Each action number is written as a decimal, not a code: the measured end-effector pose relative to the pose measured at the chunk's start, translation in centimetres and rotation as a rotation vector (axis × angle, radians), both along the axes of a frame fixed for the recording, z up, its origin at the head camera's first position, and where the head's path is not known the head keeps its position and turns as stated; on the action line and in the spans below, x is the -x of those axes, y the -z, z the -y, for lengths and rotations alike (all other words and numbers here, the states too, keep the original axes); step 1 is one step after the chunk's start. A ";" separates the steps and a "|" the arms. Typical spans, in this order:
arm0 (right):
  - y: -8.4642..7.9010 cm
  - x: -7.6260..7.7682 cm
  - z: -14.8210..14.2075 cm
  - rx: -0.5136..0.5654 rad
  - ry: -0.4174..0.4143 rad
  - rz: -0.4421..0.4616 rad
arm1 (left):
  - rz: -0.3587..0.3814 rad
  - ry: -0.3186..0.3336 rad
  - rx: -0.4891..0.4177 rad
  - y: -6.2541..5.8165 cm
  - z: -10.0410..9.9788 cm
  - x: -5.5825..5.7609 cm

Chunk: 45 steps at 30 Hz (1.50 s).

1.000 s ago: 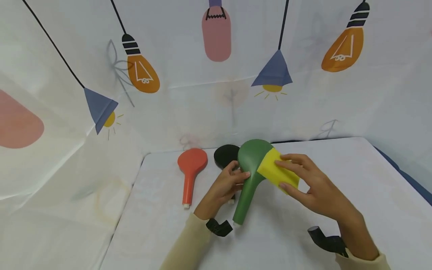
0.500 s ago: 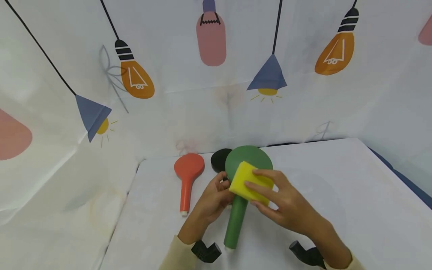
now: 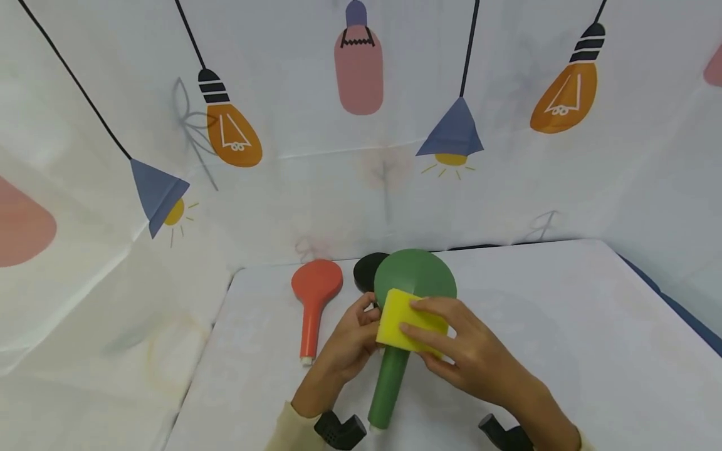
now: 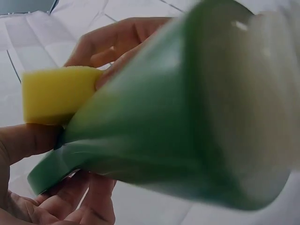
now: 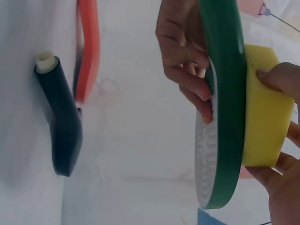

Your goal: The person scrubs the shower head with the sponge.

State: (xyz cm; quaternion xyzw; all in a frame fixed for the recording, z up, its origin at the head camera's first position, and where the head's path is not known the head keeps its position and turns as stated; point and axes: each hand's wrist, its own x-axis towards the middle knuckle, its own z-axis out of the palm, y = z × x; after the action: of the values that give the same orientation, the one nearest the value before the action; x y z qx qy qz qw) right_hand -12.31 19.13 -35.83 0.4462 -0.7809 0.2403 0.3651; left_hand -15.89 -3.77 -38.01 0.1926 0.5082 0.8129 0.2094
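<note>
We see 2 hands at work on a green shower head [image 3: 416, 272], which sits near the middle of the white table [image 3: 564, 313], its round head tilted up and its handle [image 3: 389, 388] pointing back toward the person; the left hand [image 3: 352, 338] is clamped on it from the left, and in the right wrist view we find its fingers curled onto the pale nozzle face [image 5: 206, 159]; the right hand [image 3: 479, 354] pinches a yellow sponge [image 3: 400, 319] between thumb and fingers, and we see the sponge flat against the smooth green back, where head and handle meet.

Behind the left hand we make out a black shower head [image 3: 369, 270], partly hidden by the green 1; to its left a red shower head [image 3: 316, 282] lies on the table, apart from both hands; we note 1 black device [image 3: 340, 431] at the left wrist and another black device [image 3: 504, 435] at the right; beyond the table hangs a white sheet [image 3: 316, 200], printed with lamps and bulbs.
</note>
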 end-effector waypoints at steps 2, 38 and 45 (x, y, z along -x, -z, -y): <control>-0.1 0.2 -0.2 0.015 0.018 -0.013 | -0.002 0.006 -0.002 -0.1 -0.2 -0.1; -1.8 3.5 -7.5 0.308 0.442 0.111 | -0.264 0.126 0.276 0.4 -2.2 0.5; -2.1 1.8 -7.4 0.345 0.396 0.156 | -0.127 0.094 0.179 1.0 -1.8 -0.2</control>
State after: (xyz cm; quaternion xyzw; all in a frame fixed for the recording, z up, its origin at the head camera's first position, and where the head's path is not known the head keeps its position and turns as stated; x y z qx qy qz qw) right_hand -14.10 26.51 -33.72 0.1962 -0.8262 0.3274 0.4144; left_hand -15.66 -1.97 -38.96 0.2478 0.5812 0.7398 0.2312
